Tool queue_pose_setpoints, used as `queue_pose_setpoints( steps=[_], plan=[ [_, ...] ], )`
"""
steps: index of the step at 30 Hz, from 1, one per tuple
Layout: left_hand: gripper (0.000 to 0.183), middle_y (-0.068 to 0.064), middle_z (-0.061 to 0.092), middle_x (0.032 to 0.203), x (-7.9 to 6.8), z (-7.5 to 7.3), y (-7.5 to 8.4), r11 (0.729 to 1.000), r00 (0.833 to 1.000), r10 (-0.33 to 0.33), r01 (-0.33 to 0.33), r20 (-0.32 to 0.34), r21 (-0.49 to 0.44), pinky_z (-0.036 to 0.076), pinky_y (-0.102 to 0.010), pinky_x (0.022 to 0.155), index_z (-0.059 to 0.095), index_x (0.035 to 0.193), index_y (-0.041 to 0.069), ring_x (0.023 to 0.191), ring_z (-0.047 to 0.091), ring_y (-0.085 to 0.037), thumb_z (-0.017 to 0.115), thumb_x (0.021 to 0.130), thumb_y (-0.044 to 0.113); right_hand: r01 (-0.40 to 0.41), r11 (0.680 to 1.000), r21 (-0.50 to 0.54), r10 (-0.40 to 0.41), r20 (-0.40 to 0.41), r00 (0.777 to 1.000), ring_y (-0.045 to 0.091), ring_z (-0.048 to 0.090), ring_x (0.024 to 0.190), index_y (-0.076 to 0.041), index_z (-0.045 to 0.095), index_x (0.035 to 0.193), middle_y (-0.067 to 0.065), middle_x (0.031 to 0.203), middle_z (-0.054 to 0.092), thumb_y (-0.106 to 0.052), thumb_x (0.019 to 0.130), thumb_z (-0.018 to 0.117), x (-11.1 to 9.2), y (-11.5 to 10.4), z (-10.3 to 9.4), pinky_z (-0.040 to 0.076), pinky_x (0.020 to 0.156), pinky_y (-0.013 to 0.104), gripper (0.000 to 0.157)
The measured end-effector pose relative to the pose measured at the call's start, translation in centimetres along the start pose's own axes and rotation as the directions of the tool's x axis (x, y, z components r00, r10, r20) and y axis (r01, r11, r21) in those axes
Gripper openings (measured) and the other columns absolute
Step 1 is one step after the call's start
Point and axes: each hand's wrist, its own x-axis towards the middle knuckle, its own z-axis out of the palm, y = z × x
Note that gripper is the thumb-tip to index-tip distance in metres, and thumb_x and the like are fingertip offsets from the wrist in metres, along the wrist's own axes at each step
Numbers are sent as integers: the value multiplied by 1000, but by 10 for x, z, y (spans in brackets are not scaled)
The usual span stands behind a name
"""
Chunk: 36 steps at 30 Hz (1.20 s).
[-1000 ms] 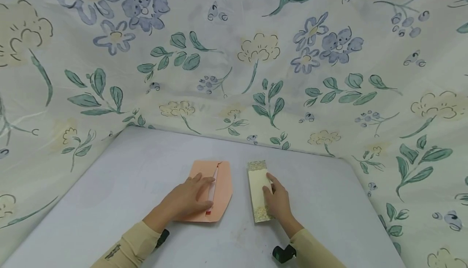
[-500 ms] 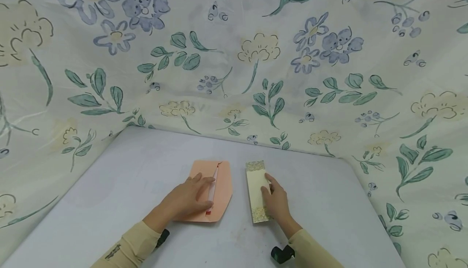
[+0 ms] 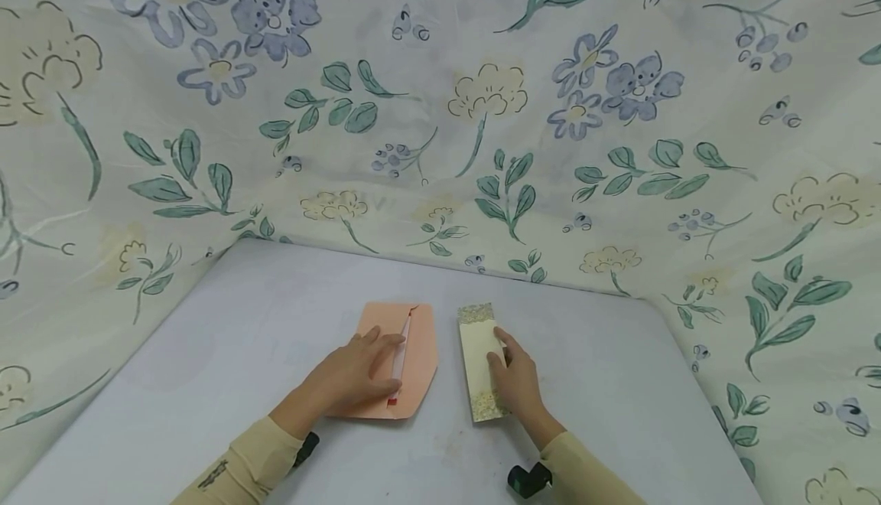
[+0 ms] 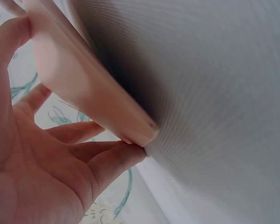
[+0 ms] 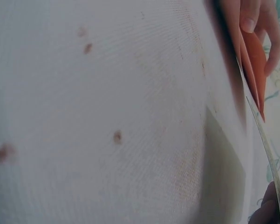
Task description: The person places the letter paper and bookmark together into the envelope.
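A peach paper envelope [image 3: 422,352] lies on the white table, its long central slit gaping to show white and a bit of red inside. My left hand [image 3: 361,363] spreads over its left part and holds it by the slit, thumb at the near end. In the left wrist view, fingertips meet the lower edge of the envelope [image 4: 84,79]. To the right, my right hand [image 3: 518,376] pinches the right edge of a cream card [image 3: 478,360] with speckled bands at both ends. Edge-on in the right wrist view, the card [image 5: 269,147] stands off the table above its shadow.
The white table [image 3: 275,314] carries faint reddish-brown specks near its front. Patterned floral cloth [image 3: 440,145] rises behind and along both sides. Dark wrist devices, such as the one by the right sleeve [image 3: 528,480], sit under the cuffs.
My right hand has shifted slightly left with the cream card, narrowing the gap to the envelope. The left hand and the envelope have stayed put.
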Motion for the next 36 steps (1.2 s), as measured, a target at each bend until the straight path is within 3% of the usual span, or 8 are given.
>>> queue_pose_setpoints(
  steps=[21,36],
  plan=[
    [74,-26,37,158,0,1,1,1000,1000,-22,22,13,7,41,-68,101,49,151,22,137,39,-58,75,87,51,28,999,36,-29,27,999,11,51,66,-5,52,148,8,90,68,-9,100,61,-2,-3,8,44,57,25,49],
    [74,-26,37,158,0,0,1,1000,1000,-20,20,13,10,41,-68,101,49,150,22,138,39,-57,74,87,51,53,998,41,-55,32,998,14,56,73,-5,54,146,15,99,71,-8,99,62,-3,-11,12,47,62,27,48]
  ],
)
